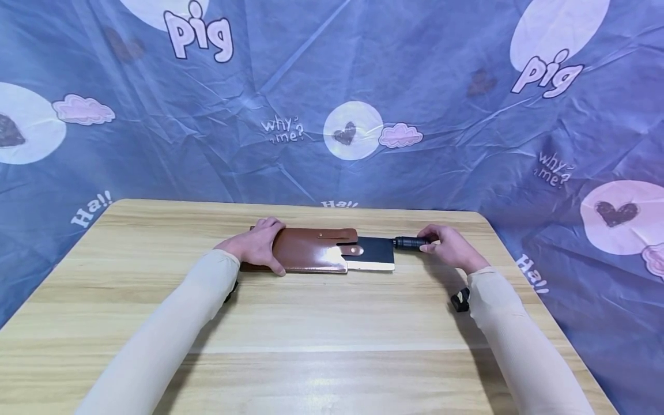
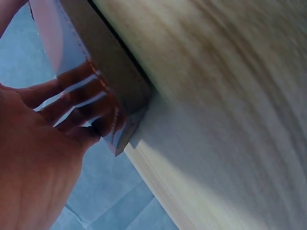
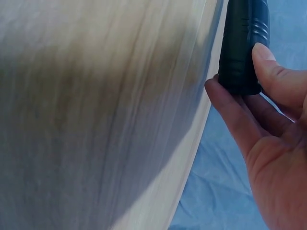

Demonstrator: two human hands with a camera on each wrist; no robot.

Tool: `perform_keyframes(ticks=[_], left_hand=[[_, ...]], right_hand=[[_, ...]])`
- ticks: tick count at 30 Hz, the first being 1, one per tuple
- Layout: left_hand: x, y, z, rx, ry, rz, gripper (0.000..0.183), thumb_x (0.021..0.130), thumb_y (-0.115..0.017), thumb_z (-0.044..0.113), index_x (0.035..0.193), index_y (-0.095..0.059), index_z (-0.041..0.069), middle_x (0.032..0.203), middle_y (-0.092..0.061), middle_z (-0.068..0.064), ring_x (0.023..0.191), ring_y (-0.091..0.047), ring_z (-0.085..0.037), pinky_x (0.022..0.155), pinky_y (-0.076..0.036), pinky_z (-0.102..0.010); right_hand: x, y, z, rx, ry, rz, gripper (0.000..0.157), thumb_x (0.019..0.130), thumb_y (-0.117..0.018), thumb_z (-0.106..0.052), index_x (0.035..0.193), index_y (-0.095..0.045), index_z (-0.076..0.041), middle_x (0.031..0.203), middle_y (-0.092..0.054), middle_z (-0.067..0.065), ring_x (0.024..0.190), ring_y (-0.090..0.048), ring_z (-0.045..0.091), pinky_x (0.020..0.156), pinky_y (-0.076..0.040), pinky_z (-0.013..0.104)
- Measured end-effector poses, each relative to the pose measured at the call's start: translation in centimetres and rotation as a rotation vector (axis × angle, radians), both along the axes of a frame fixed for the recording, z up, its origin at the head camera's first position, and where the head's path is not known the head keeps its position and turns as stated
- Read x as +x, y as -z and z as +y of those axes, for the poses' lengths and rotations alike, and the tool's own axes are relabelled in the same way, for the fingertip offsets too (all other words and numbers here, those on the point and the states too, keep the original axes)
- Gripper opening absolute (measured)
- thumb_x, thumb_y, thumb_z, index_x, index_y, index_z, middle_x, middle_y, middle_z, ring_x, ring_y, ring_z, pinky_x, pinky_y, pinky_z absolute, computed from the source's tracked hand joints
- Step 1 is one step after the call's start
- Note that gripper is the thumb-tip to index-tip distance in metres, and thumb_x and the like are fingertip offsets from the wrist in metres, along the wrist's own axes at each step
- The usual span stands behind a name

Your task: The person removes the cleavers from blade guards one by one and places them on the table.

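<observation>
A cleaver (image 1: 377,253) with a dark blade and pale cutting edge lies partly inside a glossy brown knife sheath (image 1: 311,251); the rest of its blade is hidden there. My left hand (image 1: 257,245) grips the sheath across its left end, thumb at the near edge and fingers toward the far edge. The left wrist view shows those fingers mirrored in the sheath's shiny face. With thumb and fingers, my right hand (image 1: 450,248) pinches the end of the black ribbed handle (image 3: 242,48). A strap with a metal snap (image 1: 354,250) lies over the blade at the sheath's mouth.
The pale wooden table (image 1: 332,346) ends just behind the sheath. Blue printed fabric (image 1: 332,69) hangs behind it and on both sides. A black wrist device (image 1: 460,300) sits under the right sleeve.
</observation>
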State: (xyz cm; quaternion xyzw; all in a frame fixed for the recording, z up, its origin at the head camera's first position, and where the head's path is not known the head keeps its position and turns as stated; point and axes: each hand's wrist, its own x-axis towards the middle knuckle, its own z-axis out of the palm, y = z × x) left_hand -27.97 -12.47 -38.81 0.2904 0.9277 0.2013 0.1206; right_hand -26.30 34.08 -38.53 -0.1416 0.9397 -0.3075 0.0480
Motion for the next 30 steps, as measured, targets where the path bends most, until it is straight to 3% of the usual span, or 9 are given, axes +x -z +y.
perform_keyframes(ticks=[30], left_hand=[[0.13, 0.1, -0.51, 0.016, -0.011, 0.01, 0.112, 0.058, -0.091, 0.037, 0.142, -0.035, -0.012, 0.14, -0.037, -0.024, 0.129, -0.032, -0.04, 0.107, -0.031, -0.05]], right_hand=[[0.52, -0.18, -0.06, -0.017, 0.001, 0.05, 0.03, 0.09, -0.066, 0.0, 0.117, -0.062, 0.011, 0.112, -0.064, 0.026, 0.108, -0.057, 0.041, 0.098, -0.038, 0.054]])
